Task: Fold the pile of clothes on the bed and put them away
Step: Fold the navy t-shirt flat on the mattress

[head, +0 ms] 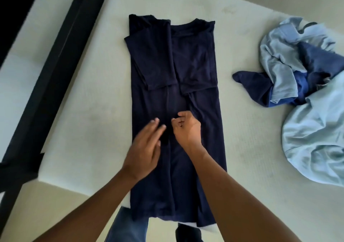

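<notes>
A navy T-shirt (193,59) lies flat on the pale bed (93,102), collar away from me. Both its sides and sleeves are folded in to the middle, so it forms a long strip whose hem hangs over the near edge. My left hand (145,148) lies on the strip's lower left half with its fingers straight. Beside it, my right hand (187,128) rests near the centre line with its fingers curled; it looks to hold nothing.
A crumpled pile of light blue and dark blue clothes (297,68) lies at the right of the bed, with a large light blue garment (316,137) nearer me. A dark bed frame (55,59) runs along the left. My legs show below the bed's edge.
</notes>
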The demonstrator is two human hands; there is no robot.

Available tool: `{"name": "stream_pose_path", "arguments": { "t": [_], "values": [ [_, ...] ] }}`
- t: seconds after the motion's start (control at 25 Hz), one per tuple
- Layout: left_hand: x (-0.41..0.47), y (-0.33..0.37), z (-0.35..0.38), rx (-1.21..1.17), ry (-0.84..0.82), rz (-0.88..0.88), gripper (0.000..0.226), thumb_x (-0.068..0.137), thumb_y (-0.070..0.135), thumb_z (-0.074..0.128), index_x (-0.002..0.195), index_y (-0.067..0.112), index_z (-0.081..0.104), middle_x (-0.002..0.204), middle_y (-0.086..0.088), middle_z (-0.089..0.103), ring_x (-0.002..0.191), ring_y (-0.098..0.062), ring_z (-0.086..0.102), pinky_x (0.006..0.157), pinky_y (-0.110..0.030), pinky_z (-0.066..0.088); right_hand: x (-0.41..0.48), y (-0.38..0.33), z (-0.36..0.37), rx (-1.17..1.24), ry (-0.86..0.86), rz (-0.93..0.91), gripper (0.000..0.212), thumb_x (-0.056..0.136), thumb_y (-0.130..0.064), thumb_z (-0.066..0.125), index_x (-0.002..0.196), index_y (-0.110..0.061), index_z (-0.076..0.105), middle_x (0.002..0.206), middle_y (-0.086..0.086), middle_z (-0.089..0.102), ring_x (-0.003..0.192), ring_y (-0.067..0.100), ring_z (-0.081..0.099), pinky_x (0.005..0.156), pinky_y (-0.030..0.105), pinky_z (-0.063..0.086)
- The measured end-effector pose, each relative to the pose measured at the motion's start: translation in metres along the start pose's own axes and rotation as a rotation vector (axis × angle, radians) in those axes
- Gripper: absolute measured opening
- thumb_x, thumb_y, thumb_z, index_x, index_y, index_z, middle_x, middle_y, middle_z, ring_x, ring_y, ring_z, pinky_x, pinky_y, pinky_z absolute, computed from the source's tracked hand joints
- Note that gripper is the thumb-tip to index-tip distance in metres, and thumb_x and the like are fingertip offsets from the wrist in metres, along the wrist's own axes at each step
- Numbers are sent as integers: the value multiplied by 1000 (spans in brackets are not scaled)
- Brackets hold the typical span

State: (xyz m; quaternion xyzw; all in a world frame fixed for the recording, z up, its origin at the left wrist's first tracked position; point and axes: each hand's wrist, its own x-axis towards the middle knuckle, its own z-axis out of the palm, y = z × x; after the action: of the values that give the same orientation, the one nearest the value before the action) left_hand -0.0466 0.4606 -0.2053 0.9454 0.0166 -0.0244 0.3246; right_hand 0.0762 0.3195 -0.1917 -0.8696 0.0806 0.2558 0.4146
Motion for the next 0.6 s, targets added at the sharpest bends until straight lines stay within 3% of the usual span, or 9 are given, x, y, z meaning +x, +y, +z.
{"name": "stream_pose_path", "arguments": {
  "t": [0.12,0.2,0.28,0.4,0.6],
  "values": [
    [-33,-10,4,85,-7,-232,61,107,29,43,162,9,24,168,-8,28,156,-22,24,124,-46,30,-15,9,7,-105,-213,38,43,93,-45,74,120,-16,59,72,-9,68,73,3,67,74,22,56],
    [-67,-4,18,96,10,-306,69,105,35,53,162,11,22,166,-9,29,154,-24,27,123,-43,32,-35,23,12,-206,-256,31,50,84,-53,80,115,-18,62,80,-6,70,78,9,69,77,29,59],
    [-97,13,30,2,151,-506,75,97,31,67,158,13,27,155,-11,41,142,-27,39,114,-39,40,-60,43,15,-281,-276,37,55,77,-57,85,110,-18,64,87,-5,70,83,12,68,79,32,61],
    [-133,40,42,-206,354,-813,59,90,24,76,139,12,46,130,-10,58,117,-29,56,96,-41,52,-108,78,19,-292,-306,73,51,70,-52,92,100,-21,64,89,-4,72,85,15,70,80,37,62],
    [-176,46,44,-203,237,-932,24,93,27,74,108,11,65,96,-2,70,90,-29,66,78,-35,49,-174,132,21,-301,-355,23,40,78,-31,89,107,-17,64,93,-5,68,90,20,69,84,39,59]
  ]
}}
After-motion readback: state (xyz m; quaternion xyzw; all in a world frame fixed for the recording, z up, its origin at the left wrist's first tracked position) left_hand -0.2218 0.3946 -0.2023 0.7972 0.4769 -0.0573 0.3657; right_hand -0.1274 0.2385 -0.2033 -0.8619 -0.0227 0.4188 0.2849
